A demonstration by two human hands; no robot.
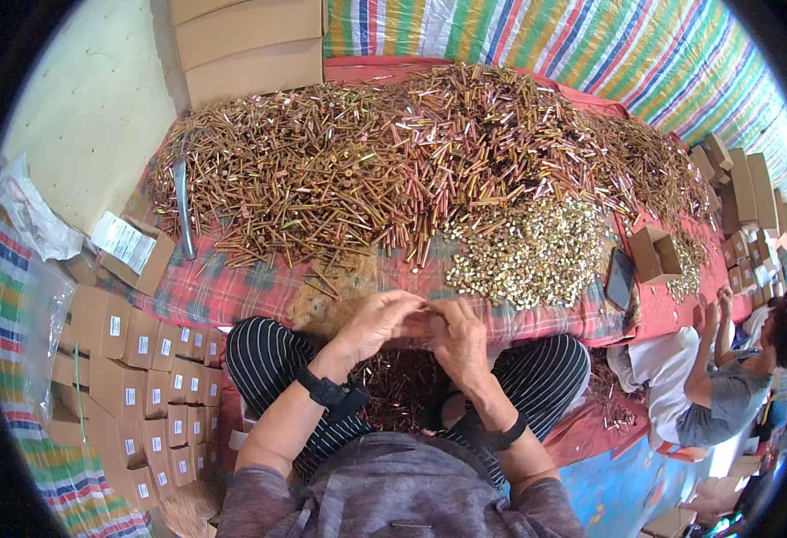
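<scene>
Over the near edge of the plaid cloth, my left hand [381, 323] and my right hand [461, 337] meet with their fingertips pinched together. Whatever small thing sits between the fingers is too hidden to name. Beyond them spreads a large heap of thin copper- and gold-coloured metal rods [321, 170], perhaps bolts or sleeves. Closer to my right hand lies a pile of small shiny gold pieces [532, 260] that look like nuts. A few loose rods [323, 283] rest on the cloth just past my left hand.
A curved metal bar [183, 208] lies at the heap's left, near an open carton [139, 257]. Small labelled boxes [156, 394] are stacked at left. At right are a dark phone [619, 278], an open box [654, 255] and a seated co-worker [725, 386]. More rods [400, 386] lie below my hands.
</scene>
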